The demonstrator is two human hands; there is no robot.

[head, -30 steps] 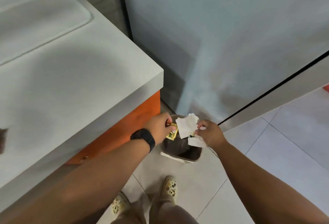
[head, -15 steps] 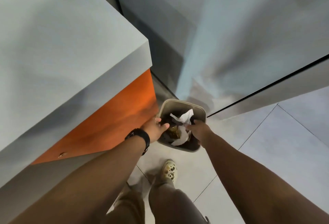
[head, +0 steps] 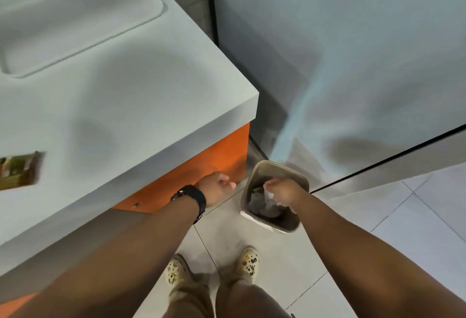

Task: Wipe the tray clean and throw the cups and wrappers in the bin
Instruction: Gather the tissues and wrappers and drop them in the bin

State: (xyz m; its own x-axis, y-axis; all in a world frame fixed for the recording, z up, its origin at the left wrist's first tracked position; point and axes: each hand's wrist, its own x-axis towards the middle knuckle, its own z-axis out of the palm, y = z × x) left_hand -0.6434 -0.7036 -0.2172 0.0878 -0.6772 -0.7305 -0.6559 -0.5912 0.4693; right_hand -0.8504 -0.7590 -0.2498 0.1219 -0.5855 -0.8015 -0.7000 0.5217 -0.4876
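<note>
Right hand point(head: 282, 191) over bin point(head: 274, 170), grip unclear; left hand point(head: 216, 187) loosely curled, empty; tissue point(head: 268, 195) could snag on rim, spill.

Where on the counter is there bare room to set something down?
The pale grey counter top is bare between the recessed basin and its front corner. At its left edge lies a green-brown wrapper. It is crowded on the floor: the right hand is over the beige bin, the left hand beside it.
</note>
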